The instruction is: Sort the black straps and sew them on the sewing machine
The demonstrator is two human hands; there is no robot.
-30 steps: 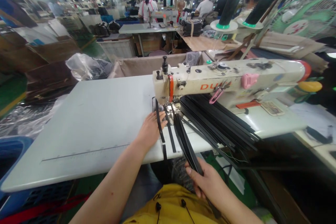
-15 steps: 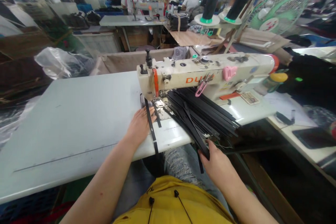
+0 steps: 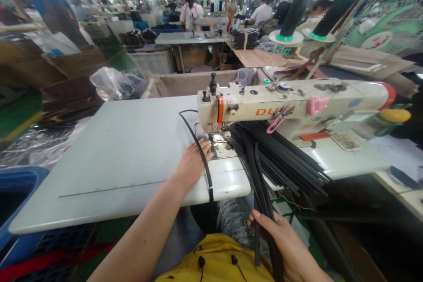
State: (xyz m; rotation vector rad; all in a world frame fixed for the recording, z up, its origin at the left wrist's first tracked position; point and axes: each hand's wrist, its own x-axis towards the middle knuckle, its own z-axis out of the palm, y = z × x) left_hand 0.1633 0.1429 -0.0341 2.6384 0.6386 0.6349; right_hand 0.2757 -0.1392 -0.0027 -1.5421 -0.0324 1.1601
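Note:
My left hand (image 3: 194, 163) lies flat beside the needle plate (image 3: 226, 149) of a sewing machine (image 3: 284, 108), fingers stretched toward the presser foot. A thin black strip (image 3: 197, 139) runs across the back of that hand. It arches on the table behind, and its lower end hangs over the front edge. At the table's front edge, my right hand (image 3: 284, 233) is closed around several long black strips (image 3: 260, 187), which hang down past it toward my lap. More black strips (image 3: 287, 158) lie in a fanned pile under the machine arm.
The white sewing table (image 3: 132, 141) extends left. Two black thread cones (image 3: 295, 15) stand behind the machine, with a green fan (image 3: 380, 31) at the back right. A blue bin (image 3: 23, 180) is at the left edge. Other people work at the back; one stands far left.
My view has turned left. The right hand has pulled its strips down toward me. The strip over my left hand now bows into an arch, and the short piece by its fingers no longer shows.

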